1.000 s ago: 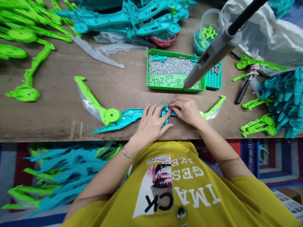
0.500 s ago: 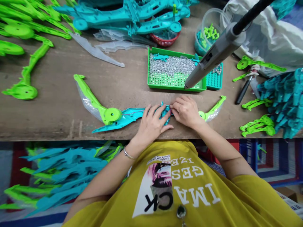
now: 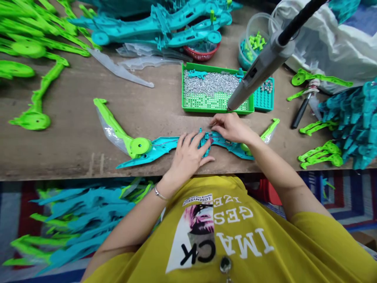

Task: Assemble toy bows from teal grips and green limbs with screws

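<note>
A bow-shaped toy half point(image 3: 163, 147) in teal plastic lies along the table's front, with a thin wire running along its inside. Lime green limbs point(image 3: 118, 127) with clear plastic pieces are fitted at both ends. My left hand point(image 3: 190, 151) rests over its middle, gripping it with fingers on top and the thumb nearer my body. Just above the middle section, my right hand point(image 3: 229, 126) is lifted off the bow, its fingers loosely bent and nothing visible in them. A grey electric screwdriver point(image 3: 259, 72) hangs with its tip just above my right hand.
Behind the hands stands a green tray point(image 3: 218, 110) of small screws, beside a teal tray point(image 3: 265, 103). Farther back are a clear tub point(image 3: 250, 45) and a red basket point(image 3: 203, 55). Teal parts point(image 3: 350, 122) pile up at right, lime limbs point(image 3: 29, 47) at left.
My right hand has moved up and away from the bow's middle, uncovering its right part. My left hand stays on the bow. The whole view has shifted slightly.
</note>
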The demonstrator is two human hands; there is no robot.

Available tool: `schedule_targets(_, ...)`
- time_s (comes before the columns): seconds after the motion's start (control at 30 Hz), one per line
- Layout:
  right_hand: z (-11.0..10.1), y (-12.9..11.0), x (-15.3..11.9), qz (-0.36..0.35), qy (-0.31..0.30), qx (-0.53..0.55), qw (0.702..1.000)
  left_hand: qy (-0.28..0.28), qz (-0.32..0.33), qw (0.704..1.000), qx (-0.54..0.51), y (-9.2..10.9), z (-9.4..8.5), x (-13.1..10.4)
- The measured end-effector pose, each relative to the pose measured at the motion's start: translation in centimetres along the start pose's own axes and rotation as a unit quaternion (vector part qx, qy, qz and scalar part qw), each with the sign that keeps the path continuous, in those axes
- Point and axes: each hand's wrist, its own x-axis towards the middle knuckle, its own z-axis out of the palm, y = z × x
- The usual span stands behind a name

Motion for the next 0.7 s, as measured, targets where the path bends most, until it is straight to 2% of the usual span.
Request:
schedule_targets(0.17, 0.1, 0.3, 1.4, 0.016, -0.030, 0.023, 0.999, -0.005, 0.000, 1.000, 0.003, 0.1, -0.1, 0.0)
schedule_targets(0.27, 0.3, 0.1, 1.6, 0.023, -0.024, 0.014, 0.999, 0.000, 0.004, 1.000, 0.010, 0.1, -0.2, 0.0)
schedule_targets(0.37, 0.5, 0.4, 1.0, 0.027, -0.006, 0.041, 0.999, -0.003, -0.002, 1.000, -0.001, 0.2, -0.3, 0.1)
schedule_targets(0.53, 1.2, 1.2, -0.8, 0.036, -0.005, 0.208, 0.977, 0.000, 0.000, 1.000, -0.010, 0.2, -0.3, 0.3)
schedule_targets(0.7, 1.8, 1.1, -1.4, 0.039, 0.014, 0.185, 0.982, 0.019, 0.004, 1.000, -0.015, 0.0, 0.4, 0.2)
